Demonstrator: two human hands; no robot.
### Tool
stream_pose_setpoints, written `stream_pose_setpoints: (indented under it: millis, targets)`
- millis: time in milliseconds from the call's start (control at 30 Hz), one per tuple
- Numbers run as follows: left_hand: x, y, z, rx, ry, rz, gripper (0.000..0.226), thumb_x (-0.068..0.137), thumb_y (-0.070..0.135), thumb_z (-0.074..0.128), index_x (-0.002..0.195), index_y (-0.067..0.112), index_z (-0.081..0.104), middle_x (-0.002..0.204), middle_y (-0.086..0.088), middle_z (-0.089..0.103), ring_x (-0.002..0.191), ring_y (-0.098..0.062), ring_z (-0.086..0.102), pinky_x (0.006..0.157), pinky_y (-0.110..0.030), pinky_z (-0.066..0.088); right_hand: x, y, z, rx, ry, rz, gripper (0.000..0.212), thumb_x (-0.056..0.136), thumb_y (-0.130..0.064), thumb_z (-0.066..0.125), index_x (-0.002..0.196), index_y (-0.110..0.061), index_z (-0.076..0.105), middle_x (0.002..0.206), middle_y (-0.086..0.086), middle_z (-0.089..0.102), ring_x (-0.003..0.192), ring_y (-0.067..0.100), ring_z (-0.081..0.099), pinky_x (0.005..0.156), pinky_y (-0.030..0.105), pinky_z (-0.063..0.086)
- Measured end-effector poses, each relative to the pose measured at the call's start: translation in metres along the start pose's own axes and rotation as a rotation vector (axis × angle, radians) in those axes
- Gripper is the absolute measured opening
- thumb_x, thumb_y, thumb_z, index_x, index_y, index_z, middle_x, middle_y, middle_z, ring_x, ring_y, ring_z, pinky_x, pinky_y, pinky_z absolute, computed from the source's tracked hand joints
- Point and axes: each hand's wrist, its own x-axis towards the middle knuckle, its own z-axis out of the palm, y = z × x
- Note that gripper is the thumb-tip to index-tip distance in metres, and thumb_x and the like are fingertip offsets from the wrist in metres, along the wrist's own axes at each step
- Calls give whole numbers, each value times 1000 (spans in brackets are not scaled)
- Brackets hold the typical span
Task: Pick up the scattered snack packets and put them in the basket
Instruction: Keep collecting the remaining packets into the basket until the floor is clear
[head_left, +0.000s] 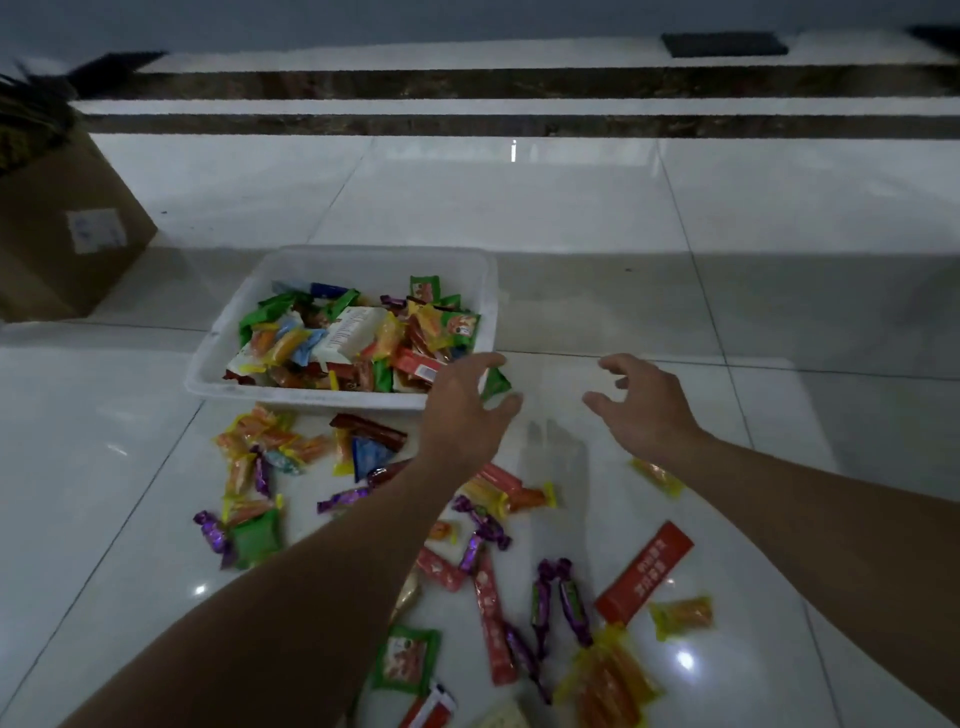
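Note:
A white plastic basket (311, 397) stands on the tiled floor, holding a heap of colourful snack packets (353, 332). More packets lie scattered in front of it: a left cluster (260, 452), a long red packet (644, 571), a green square packet (408, 660), purple candies (561, 597) and orange-yellow packets (608, 680). My left hand (462, 410) hovers at the basket's front right corner with its fingers spread. A small green packet (496, 383) sits just past its fingertips; I cannot tell whether they touch. My right hand (644, 405) is right of the basket, fingers apart and holding nothing.
A cardboard box (62, 234) stands at the far left with dried plant stems (31, 114) above it. Behind the basket, glossy white tiles run to a low step with dark stone bands (467, 83). A dark mat (724, 44) lies at the back right.

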Motion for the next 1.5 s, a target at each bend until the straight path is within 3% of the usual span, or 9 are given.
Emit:
stream_pose_setpoints:
  millis: [133,367,600,833,967,1067,1200,1367,1500]
  targets:
    - [-24,9,38,-26,-140,-2,47,87,31,68,130,20,53,135,2,52,126,-15,44,104,-22,30,-16,34,-13,-15,-8,33,46,85,-30,69,128,-19,55,131,3,57,116,21,55,97,34,47]
    - [-43,2,76,29,-263,-57,48,88,33,64,133,25,49,137,0,50,128,-19,43,101,-27,32,-25,74,-25,-83,-75,67,49,87,-29,66,132,-18,52,131,8,54,115,24,54,94,37,49]
    - [-46,-7,93,104,-291,-39,50,87,34,66,134,25,49,137,0,51,126,-18,45,95,-23,33,-25,102,-14,-147,-158,109,49,89,-37,64,133,-21,50,132,8,54,119,25,53,95,39,48]
    - [-49,-15,106,165,-303,-35,50,85,34,68,131,26,50,126,1,56,119,-18,47,94,-30,40,-17,112,5,-231,-218,121,52,93,-30,58,142,-23,41,137,7,49,126,27,46,98,40,45]
    - [-52,-15,115,166,-322,-25,51,84,34,69,131,26,50,121,0,58,115,-16,49,89,-25,37,-13,114,16,-287,-238,164,38,86,-24,63,123,-21,55,120,7,60,108,28,57,83,35,50]
    - [-54,-14,122,154,-346,-34,52,84,35,69,131,26,50,119,0,59,113,-17,50,93,-32,43,-12,116,19,-329,-219,193,26,88,-27,59,112,-14,57,111,11,61,98,32,60,72,32,47]
    - [-57,-14,131,157,-365,-31,52,82,35,71,129,26,52,107,3,58,105,-16,53,85,-28,42,-10,117,22,-321,-198,220,34,84,-27,62,114,-15,55,112,8,60,103,29,57,70,30,41]
    - [-62,-9,138,158,-402,-13,54,82,32,73,130,22,51,112,-4,60,106,-17,52,89,-29,43,-4,113,29,-301,-172,241,34,81,-35,67,106,-15,56,109,6,59,103,27,56,69,31,40]
    - [-59,-8,138,147,-411,-9,54,82,32,72,131,22,51,114,-4,59,107,-16,51,87,-26,40,-2,115,30,-291,-164,278,19,85,-19,62,102,-10,60,105,12,62,98,30,60,68,31,42]
